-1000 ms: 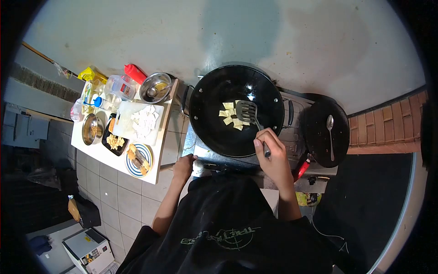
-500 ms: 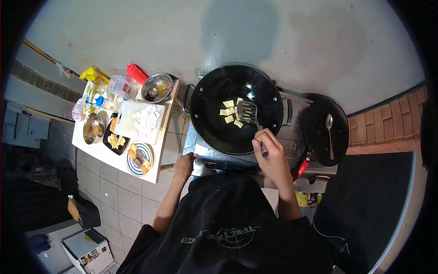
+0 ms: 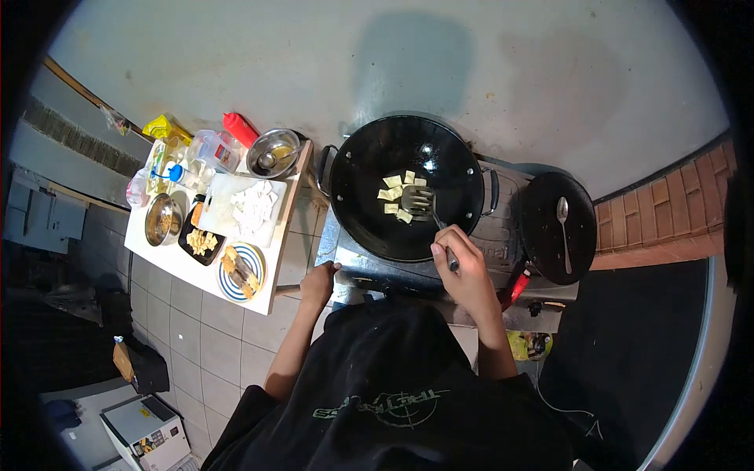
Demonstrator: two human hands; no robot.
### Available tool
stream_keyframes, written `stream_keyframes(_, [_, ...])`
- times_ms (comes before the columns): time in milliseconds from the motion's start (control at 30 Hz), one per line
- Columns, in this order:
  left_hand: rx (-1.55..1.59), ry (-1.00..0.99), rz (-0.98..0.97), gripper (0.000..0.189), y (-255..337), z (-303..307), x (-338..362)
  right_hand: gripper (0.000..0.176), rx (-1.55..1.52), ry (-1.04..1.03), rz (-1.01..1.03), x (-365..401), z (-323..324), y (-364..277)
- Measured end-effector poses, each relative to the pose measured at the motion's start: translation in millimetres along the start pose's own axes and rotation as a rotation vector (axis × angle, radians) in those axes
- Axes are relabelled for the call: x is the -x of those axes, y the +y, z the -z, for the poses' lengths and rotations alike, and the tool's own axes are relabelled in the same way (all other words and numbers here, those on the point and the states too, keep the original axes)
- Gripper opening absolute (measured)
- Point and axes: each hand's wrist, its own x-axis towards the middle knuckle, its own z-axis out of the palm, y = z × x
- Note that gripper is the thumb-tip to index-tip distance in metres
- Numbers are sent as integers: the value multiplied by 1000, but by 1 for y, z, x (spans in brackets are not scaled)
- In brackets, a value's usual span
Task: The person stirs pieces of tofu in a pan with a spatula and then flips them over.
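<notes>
A large black wok point(image 3: 377, 228) sits on the stove point(image 3: 369, 267). Several pale cut pieces point(image 3: 391, 193) lie at its middle. My right hand point(image 3: 463, 267) is closed on the handle of a slotted spatula point(image 3: 419, 202), whose head rests among the pieces and covers part of them. My left hand point(image 3: 319, 284) is at the stove's front left edge, fingers curled; whether it grips anything there is too small to tell.
Left of the stove, a white table point(image 3: 184, 265) holds a cutting board point(image 3: 224, 206), steel bowl point(image 3: 272, 153), black tray point(image 3: 194, 245), striped plate point(image 3: 241, 272) and red bottle point(image 3: 239, 129). On the right, a spoon point(image 3: 564, 228) lies on a black round pan point(image 3: 542, 212).
The spatula head has shifted slightly left and down in the wok, and the pieces beside it have moved a little. My left hand has stayed in place.
</notes>
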Motion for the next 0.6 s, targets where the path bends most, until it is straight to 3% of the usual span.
stream_keyframes(600, [-41,51,13,39,4,-4,2,13,77,63,37,-22,10,22])
